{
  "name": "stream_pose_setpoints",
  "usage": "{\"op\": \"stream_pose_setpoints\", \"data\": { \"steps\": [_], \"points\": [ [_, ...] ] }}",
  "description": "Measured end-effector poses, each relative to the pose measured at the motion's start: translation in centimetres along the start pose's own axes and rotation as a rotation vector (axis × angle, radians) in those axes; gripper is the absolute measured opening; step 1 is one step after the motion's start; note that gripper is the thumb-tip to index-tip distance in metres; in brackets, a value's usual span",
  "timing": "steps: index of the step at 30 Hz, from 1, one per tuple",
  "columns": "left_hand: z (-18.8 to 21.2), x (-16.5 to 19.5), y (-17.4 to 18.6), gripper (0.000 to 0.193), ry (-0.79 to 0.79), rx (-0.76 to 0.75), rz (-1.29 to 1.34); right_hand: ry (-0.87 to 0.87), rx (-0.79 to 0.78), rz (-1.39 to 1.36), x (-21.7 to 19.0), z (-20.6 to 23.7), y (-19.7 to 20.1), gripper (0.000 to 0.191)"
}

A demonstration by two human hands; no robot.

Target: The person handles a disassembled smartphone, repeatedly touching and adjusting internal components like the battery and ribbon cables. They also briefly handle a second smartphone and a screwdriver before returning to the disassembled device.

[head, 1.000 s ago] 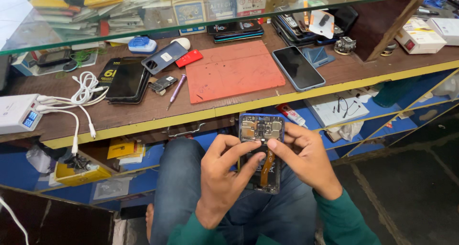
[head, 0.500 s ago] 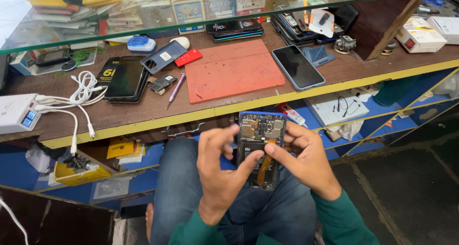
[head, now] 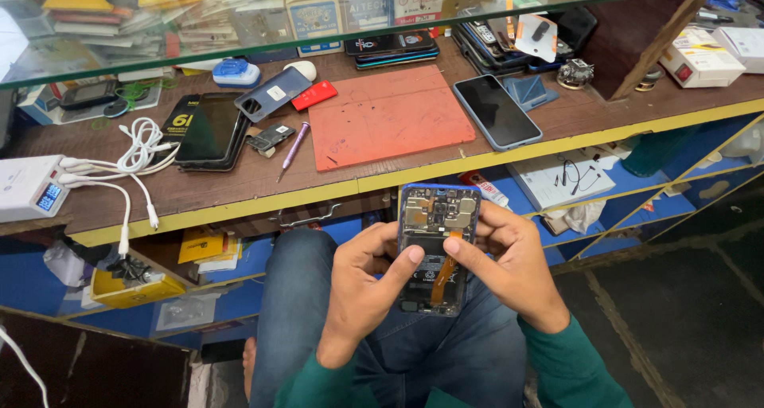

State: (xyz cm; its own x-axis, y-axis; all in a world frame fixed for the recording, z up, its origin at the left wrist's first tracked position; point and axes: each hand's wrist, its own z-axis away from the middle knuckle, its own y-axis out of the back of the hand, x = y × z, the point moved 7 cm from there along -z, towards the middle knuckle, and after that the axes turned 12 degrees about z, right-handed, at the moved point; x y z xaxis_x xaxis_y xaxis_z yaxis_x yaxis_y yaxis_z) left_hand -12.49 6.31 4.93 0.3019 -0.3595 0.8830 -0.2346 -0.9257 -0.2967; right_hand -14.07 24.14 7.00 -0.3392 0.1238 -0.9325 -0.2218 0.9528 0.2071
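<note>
Blue-edged and stripped of its back cover, the opened phone (head: pixel 436 245) sits upright in front of you, above your jeans-clad lap (head: pixel 414 352), its circuit board and an orange flex cable exposed. Your left hand (head: pixel 362 292) wraps the phone's left edge, fingers closed behind it and the thumb pressed down on the middle of the internals. Your right hand (head: pixel 509 265) clasps the phone's right edge the same way, its thumb tip meeting the left thumb just beside the orange cable. Both hands are closed on the phone; neither holds anything else.

Everything else lies beyond the phone, on the wooden shelf (head: pixel 239 189) with the yellow front strip. Straight past the phone's top edge rests the red work mat (head: pixel 388 115), bare apart from small marks. Right of the mat, and up and to the right of the phone, lies a dark-screened smartphone (head: pixel 497 111) in a light blue case. Left of the mat, a purple-handled screwdriver (head: pixel 288 152) lies at a slant, with a small grey part (head: pixel 269 137) just beside it. Further left of the phone's line sits a black phone stack (head: pixel 205 129), a grey back cover (head: pixel 273 94) tilted against it, and a small red piece (head: pixel 313 95) near the mat's corner. Far to the phone's left, a white charging hub (head: pixel 30 189) trails white cables (head: pixel 135 157) over the shelf edge. A glass pane (head: pixel 334 34) spans above the shelf.
</note>
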Motion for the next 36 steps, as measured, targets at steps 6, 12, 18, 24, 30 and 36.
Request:
{"op": "stream_pose_setpoints", "data": {
  "steps": [6, 12, 18, 24, 30, 36],
  "points": [
    [-0.1, 0.6, -0.2, 0.031, -0.027, -0.002, 0.028, -0.008, -0.011, -0.04, 0.2, -0.1, -0.1, 0.038],
    [0.0, 0.4, -0.1, 0.033, -0.007, -0.005, 0.11, -0.036, -0.018, -0.066, 0.6, 0.0, 0.0, 0.04],
    [0.0, 0.2, -0.2, 0.034, -0.011, -0.013, 0.144, -0.021, -0.041, -0.146, 0.4, -0.3, -0.2, 0.041],
    [0.1, -0.2, -0.4, 0.031, 0.005, -0.018, 0.187, -0.026, -0.027, -0.09, 0.1, -0.2, -0.1, 0.04],
    [0.2, -0.4, -0.5, 0.03, 0.016, -0.024, 0.202, -0.018, -0.022, -0.071, 0.0, -0.2, 0.0, 0.038],
    [-0.1, -0.1, -0.5, 0.034, 0.059, 0.008, 0.13, -0.022, 0.005, -0.108, 0.5, -0.3, 0.2, 0.032]
  ]
}}
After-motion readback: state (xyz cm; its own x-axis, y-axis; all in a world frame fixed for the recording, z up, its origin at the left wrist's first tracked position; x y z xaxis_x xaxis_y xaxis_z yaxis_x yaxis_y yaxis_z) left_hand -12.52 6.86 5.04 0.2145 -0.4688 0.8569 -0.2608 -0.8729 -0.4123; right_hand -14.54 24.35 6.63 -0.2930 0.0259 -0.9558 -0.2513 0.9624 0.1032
